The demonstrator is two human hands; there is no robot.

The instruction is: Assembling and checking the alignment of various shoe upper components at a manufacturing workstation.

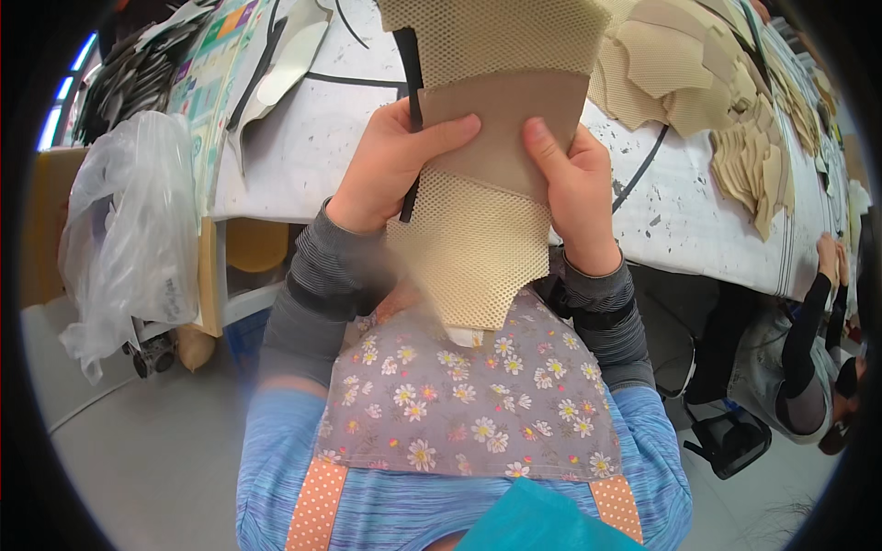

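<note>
A long beige mesh fabric piece (487,243) with a smooth tan band (505,110) across its middle is stretched between my two hands. My left hand (381,165) grips its left edge, thumb flat on the band and fingers behind. On the opposite edge, my right hand (581,197) holds it the same way, its fingers mostly hidden. A narrow black strip (411,78) runs down beside the left edge, passing by my left hand. The lower end of the fabric hangs over my flowered apron (459,404), where a small whitish tab (465,338) shows.
Beige mesh pieces (666,69) lie heaped on the white table (294,129), with a fanned stack (749,165) nearer its edge. At left are dark pieces (138,73) and a clear plastic bag (133,220). Another person's hands (830,257) are at the far right.
</note>
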